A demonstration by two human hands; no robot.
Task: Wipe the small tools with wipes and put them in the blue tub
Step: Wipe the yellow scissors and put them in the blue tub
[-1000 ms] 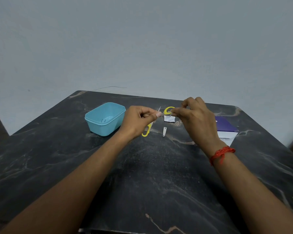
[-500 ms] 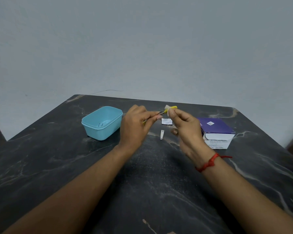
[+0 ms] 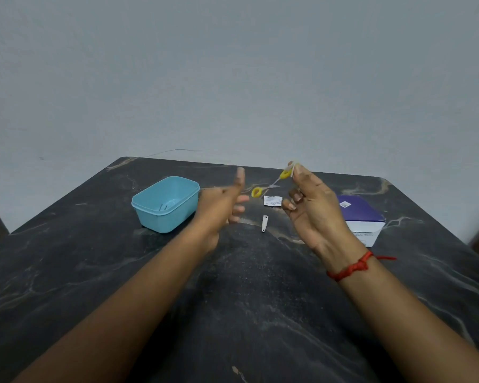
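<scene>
A person's two bare forearms reach forward over a dark, marble-patterned desk [image 3: 260,313] set against a plain grey wall [image 3: 233,78].

The right hand [image 3: 313,214], with a red thread bracelet [image 3: 351,268] at the wrist, is raised above the far part of the desk. Its thumb and forefinger pinch a small white wipe [image 3: 291,166] around one yellow handle loop of a small pair of scissors [image 3: 271,186]. The scissors hang in the air from that grip, slanting down and to the left, with the second yellow loop at the low end. The remaining fingers of this hand are loosely curled.

The left hand [image 3: 224,205] is released and holds nothing – its thumb points up and its fingers are relaxed, slightly blurred. It sits just to the left of the scissors, not touching them.

The blue tub [image 3: 166,219], a small open rectangular container, stands on the desk to the left of the left hand. Something thin and dark lies on its floor, too small to identify.

Between the two hands, on the desk, lie a torn white sachet [image 3: 273,200] and, nearer the person, a small silver nail clipper [image 3: 265,223] – the two are close but apart. To the right, partly behind the right hand, sits a purple and white box [image 3: 362,217].
</scene>
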